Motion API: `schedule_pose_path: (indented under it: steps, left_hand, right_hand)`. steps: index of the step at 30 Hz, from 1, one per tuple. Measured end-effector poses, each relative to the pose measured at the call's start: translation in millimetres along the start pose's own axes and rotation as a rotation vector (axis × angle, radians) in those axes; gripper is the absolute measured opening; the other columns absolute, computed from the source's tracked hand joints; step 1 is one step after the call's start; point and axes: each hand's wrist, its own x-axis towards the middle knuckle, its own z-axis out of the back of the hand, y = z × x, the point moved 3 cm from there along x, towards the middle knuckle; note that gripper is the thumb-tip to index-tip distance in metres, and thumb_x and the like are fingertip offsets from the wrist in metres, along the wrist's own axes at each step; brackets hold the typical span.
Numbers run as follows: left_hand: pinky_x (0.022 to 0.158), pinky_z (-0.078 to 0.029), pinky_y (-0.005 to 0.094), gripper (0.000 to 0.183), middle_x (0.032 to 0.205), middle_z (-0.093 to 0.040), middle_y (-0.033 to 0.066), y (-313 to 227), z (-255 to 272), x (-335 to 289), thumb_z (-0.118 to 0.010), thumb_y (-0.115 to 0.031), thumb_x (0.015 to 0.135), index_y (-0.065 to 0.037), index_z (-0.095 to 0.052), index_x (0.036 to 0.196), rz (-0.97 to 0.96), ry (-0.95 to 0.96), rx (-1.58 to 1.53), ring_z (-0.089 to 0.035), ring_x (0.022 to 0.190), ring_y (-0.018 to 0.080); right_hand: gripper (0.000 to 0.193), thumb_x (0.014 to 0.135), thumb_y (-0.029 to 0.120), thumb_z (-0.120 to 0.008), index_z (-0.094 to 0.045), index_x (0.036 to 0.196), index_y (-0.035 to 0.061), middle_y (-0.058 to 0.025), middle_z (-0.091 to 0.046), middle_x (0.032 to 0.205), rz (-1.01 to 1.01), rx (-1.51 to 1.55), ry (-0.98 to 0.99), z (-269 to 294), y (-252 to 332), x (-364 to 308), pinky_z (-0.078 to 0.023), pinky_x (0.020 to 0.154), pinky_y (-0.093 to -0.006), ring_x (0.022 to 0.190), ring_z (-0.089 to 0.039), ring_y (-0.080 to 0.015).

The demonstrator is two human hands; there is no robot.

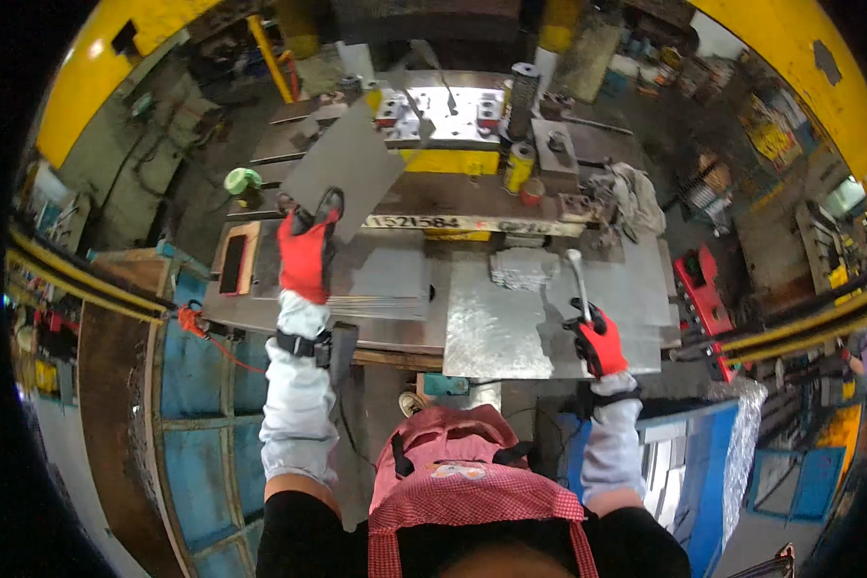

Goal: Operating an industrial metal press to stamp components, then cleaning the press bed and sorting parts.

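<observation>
"Metal sheet (345,169) in hand: where exactly is it?"

"Out beyond the left hand (303,252), tilted, across the left front of the machine bed (429,204). The gloved fingers pinch it by its near end. Whether the far end rests on anything, I can't tell."

"And the right hand (599,345)?"

"Its fingers are wrapped round the handle of a pale rod-like tool (579,281), the head pointing away from the body. It lies over the large flat plate (491,332) on the right of the bench; touching or just above, I can't say."

"So how far along is the work?"

"Partway, I'd judge. One sheet is up in the hand, but it isn't lying flat on the bright plate (456,104) in the middle of the machine, so setting it there looks undone."

"Much left besides that?"

"Seemingly, yes. A stack of flat sheets (376,275) lies on the bench just this side of the raised one, several edges showing."

"Anything finished?"

"Perhaps the small silvery pile (523,269) on the large flat plate. Those might be completed pieces or offcuts; they're too small to tell."
</observation>
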Motion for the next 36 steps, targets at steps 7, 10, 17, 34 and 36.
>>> schedule_pose_path:
  steps: [7, 10, 17, 34, 36]
  left_hand:
    - [0.048, -0.041, 0.0234, 0.052, 0.074, -0.058, 0.0006, -57.3, 16.8, -10.9, -0.076, -0.026, 0.064, -0.007, -0.055, 0.108, 0.248, 0.428, 0.680, -0.051, 0.061, 0.0074]
    - [0.048, -0.041, 0.0223, 0.045, 0.076, -0.059, -0.0008, -55.0, -18.7, -21.3, -0.074, -0.030, 0.063, -0.007, -0.061, 0.099, 0.354, 0.686, 0.651, -0.052, 0.062, 0.0090]
    - [0.075, -0.046, 0.0270, 0.048, 0.096, -0.060, 0.0056, 0.9, -25.9, -16.0, -0.071, -0.023, 0.070, -0.007, -0.053, 0.111, 0.015, 0.982, 0.678, -0.058, 0.088, 0.0143]
    - [0.085, -0.049, 0.0379, 0.038, 0.109, -0.057, 0.0159, 97.7, -102.5, -27.5, -0.036, -0.030, 0.093, -0.003, -0.047, 0.117, 0.665, 0.458, -1.049, -0.058, 0.098, 0.0276]
    - [0.088, -0.048, 0.0386, 0.036, 0.108, -0.057, 0.0171, 107.0, -107.7, -18.2, -0.036, -0.028, 0.093, -0.003, -0.048, 0.117, 0.676, 0.408, -1.024, -0.057, 0.100, 0.0292]
  right_hand:
    - [0.055, 0.068, 0.007, -0.065, -0.049, 0.120, 0.0056, -0.0089, -0.059, 0.085, 0.520, -0.710, 0.134, -85.2, 121.4, -46.5, -0.044, 0.053, -0.0268, 0.054, -0.052, -0.0148]
    - [0.063, 0.064, 0.010, -0.068, -0.045, 0.123, 0.0055, -0.0153, -0.055, 0.092, 0.831, -0.878, 0.212, -107.2, 118.8, -38.2, -0.046, 0.062, -0.0303, 0.061, -0.055, -0.0259]
    - [0.076, 0.068, 0.010, -0.067, -0.030, 0.135, 0.0069, -0.0059, -0.057, 0.105, 0.089, -0.223, 0.717, -110.3, 45.0, -35.5, -0.041, 0.060, -0.0213, 0.067, -0.045, -0.0045]
    - [0.023, 0.086, 0.025, -0.052, -0.061, 0.093, 0.0047, 0.0010, -0.058, 0.081, 0.311, -0.147, 0.505, -172.2, 136.4, 198.4, -0.041, 0.064, -0.0216, 0.073, -0.050, -0.0060]
    - [0.021, 0.085, 0.025, -0.054, -0.060, 0.092, 0.0058, 0.0019, -0.056, 0.077, 0.247, -0.223, 0.492, -175.9, 141.1, 203.4, -0.040, 0.061, -0.0208, 0.068, -0.049, -0.0056]
